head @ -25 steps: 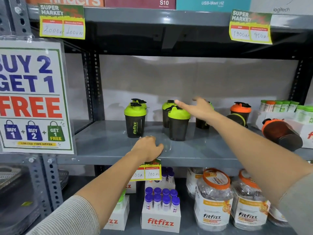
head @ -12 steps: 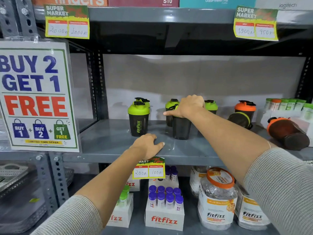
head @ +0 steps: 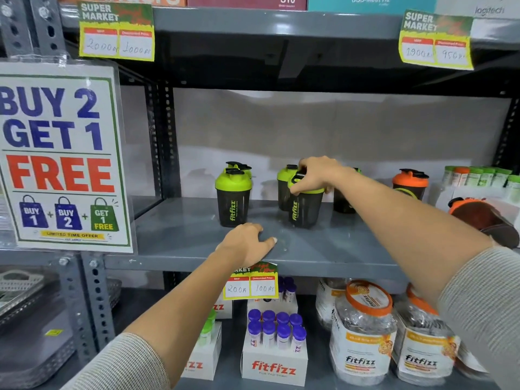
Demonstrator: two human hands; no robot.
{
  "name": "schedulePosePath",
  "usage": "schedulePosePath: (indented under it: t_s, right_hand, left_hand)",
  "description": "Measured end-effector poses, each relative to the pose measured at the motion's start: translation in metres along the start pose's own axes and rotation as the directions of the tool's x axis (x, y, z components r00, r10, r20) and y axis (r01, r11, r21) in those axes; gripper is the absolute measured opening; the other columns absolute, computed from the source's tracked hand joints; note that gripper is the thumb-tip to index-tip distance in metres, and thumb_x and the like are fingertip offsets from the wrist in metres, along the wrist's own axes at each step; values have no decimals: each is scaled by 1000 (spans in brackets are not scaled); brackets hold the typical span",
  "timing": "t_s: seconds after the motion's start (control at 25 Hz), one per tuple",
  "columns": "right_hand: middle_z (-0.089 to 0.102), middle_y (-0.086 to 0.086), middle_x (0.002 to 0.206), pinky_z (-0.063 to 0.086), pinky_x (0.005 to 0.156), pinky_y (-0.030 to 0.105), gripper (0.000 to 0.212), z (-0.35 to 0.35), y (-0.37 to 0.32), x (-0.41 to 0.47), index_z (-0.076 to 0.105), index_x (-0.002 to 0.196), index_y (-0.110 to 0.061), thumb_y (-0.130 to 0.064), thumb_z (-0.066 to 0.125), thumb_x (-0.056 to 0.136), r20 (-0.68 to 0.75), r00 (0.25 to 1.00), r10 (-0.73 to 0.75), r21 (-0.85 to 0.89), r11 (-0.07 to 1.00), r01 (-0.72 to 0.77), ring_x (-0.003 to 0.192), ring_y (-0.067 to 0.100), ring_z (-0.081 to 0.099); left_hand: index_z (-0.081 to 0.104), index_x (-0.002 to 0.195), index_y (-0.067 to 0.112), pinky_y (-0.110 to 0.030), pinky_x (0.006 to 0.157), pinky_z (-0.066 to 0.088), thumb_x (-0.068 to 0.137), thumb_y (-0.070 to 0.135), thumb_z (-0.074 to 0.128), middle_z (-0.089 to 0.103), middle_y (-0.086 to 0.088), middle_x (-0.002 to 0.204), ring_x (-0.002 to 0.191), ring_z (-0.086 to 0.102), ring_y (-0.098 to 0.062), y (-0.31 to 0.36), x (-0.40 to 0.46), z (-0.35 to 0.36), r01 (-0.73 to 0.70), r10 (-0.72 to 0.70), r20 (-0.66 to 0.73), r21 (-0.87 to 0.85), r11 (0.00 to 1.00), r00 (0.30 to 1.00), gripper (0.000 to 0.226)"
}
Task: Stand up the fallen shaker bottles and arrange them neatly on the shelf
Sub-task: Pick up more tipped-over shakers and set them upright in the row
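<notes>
While you are gripping the lime lid of the front shaker from above with your right hand, fingers curled closed around the cap, you are working in a tight cluster: another green-lidded shaker is standing just behind it, nearly touching, and a third is sitting half hidden behind your wrist. Turning or sliding the bottle carelessly is risking a knock that topples either neighbour. Since you are holding only the lid, a loose cap could come away from the cup. Your left hand is resting flat and empty on the shelf, fingers spread. An orange-lidded shaker is lying fallen at the far right, close enough for your forearm to be nudging it toward the edge.
</notes>
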State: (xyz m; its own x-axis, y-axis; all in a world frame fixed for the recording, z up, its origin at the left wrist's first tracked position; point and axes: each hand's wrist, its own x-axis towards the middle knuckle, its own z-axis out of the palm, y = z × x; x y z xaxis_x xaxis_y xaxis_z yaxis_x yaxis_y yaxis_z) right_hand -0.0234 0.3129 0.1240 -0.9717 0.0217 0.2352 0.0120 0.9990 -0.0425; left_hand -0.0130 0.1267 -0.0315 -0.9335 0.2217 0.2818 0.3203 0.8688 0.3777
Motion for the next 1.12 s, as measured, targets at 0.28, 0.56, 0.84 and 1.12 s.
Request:
schedulePosePath:
  t_s: [0.28,0.56,0.84,1.12]
  right_hand:
    - [56,0,121,48,86,30,60,-5,33,5,57,124,-29,-22,79,68,-33,972,-231,328,917,229,104,20,53]
    - [52,3,128,49,96,39,58,15,31,8,57,122,-34,-14,76,71,26,954,-299,446,857,257,114,24,53]
    - [49,5,130,51,96,48,62,14,32,14,58,120,-43,-17,75,67,103,945,-311,495,840,223,115,28,54]
    - [49,6,131,52,96,44,61,16,33,16,59,121,-44,-17,75,69,89,951,-296,512,832,211,116,27,53]
  left_hand:
    - [47,136,17,-38,95,42,85,62,44,52,-5,137,120,51,-27,1,-1,0,-8,8,-15,8,1000,1000,68]
    - [49,136,16,-38,97,41,84,61,46,52,-5,138,122,50,-26,2,-3,-1,-17,17,-34,-5,1000,999,68]
    - [48,136,17,-37,97,41,84,60,46,52,-5,138,122,50,-26,2,-4,-2,-13,13,-33,-10,1000,999,68]
    - [49,135,17,-37,96,42,84,61,46,53,-4,137,120,51,-26,2,-5,-2,-5,4,-37,-11,1000,999,67]
